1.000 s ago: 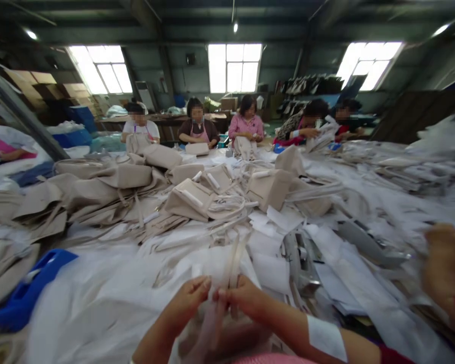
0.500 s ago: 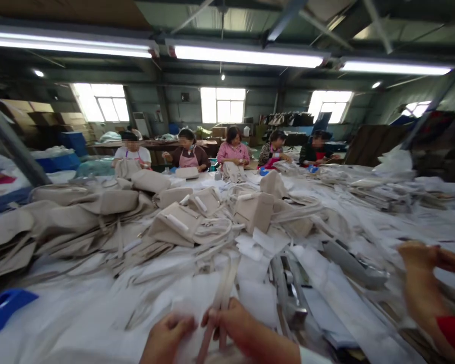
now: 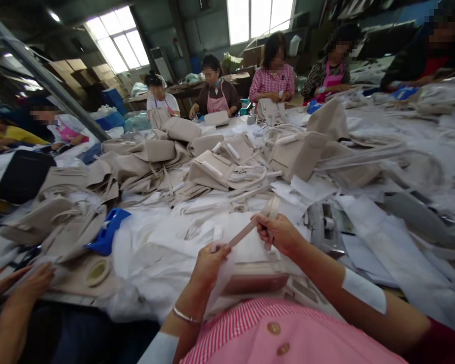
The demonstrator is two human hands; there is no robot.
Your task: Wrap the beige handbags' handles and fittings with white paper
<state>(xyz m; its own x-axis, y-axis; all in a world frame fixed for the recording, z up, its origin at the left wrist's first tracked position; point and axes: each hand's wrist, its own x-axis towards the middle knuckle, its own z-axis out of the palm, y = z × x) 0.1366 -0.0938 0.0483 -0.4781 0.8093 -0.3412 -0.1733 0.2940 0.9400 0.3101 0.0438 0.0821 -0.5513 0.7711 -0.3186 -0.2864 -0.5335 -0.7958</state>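
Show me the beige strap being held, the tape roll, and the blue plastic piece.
beige strap [image 3: 246,232]: head view, mid-length.
tape roll [image 3: 92,277]: head view, the ring's left side.
blue plastic piece [image 3: 106,231]: head view, centre.

The left hand [image 3: 208,260] and right hand [image 3: 278,233] have drawn apart along the beige strap [image 3: 246,231], now slanted, not upright.

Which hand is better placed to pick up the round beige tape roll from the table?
Probably the left hand: it is nearer the round beige tape roll, while the right hand holds the flat beige strap farther away.
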